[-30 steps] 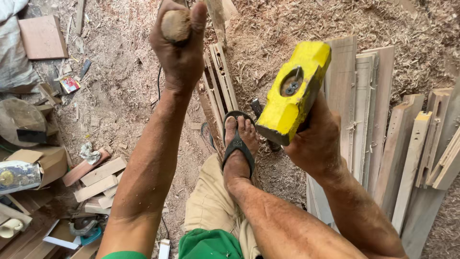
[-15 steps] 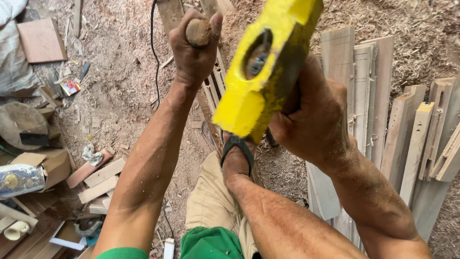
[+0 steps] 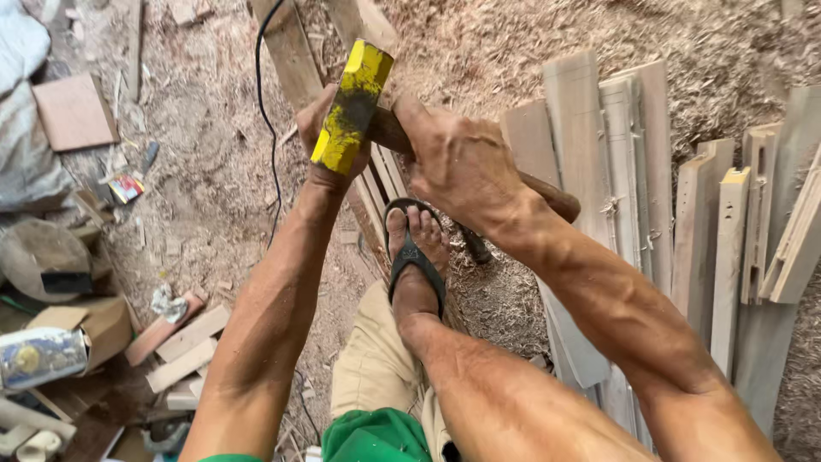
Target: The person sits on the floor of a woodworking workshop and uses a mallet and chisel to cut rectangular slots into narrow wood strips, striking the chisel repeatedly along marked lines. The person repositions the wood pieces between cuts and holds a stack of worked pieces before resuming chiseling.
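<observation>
We take the yellow mallet head [image 3: 352,107] as our landmark. It is a blocky, chipped, paint-worn piece, its long axis tilted from upper right to lower left, and it sits high in the middle of the view. Just to its right our right hand [image 3: 466,167] is closed tight around the wooden handle [image 3: 547,195], a smooth, rounded brown shaft that runs down and right from the head and pokes out past the heel of the hand. Directly behind and below the head our left hand [image 3: 329,141] is curled shut, but the head covers most of it, so we cannot tell what it grips. The left hand is the nearer of the two to the striking face, nearly touching it; the right hand holds off to the side along the handle.

Below the head our foot in a dark flip-flop [image 3: 415,257] presses on narrow wooden slats [image 3: 372,205] lying on the floor, long axes running away from us. Right of the head, pale rough-sawn planks [image 3: 650,171] lie side by side. A black cable [image 3: 272,128] trails to the left. Sawdust [image 3: 684,43] covers the ground above, and offcut blocks [image 3: 184,338] lie far down-left.
</observation>
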